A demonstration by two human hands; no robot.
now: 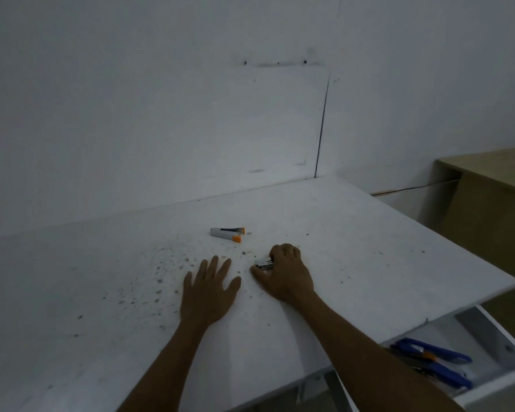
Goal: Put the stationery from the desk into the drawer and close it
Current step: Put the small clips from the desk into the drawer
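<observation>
**Second-to-last item gripped as desk is cleared**

A small metal stapler [264, 265] is seen being grasped on the white desk [369, 233], the fingers of the right hand [283, 275] curled down over it so that only its silvery end shows beside the thumb. The left hand [207, 288] is laid flat on the desktop just beside, fingers spread and holding nothing. Farther back, well apart from both hands, a second stapler with orange tips [227, 234] is left lying on its side. At lower right the drawer [494, 331] is pulled open, and blue-handled tools [434, 358] are already lying inside. The pick-up step is judged to be in hand, with roughly two items still to be stowed. For the next move, the gripped stapler would need to be lifted clear and carried right and toward the body, over the desk's edge, to be released into the drawer. The drawer is not yet closed.
</observation>
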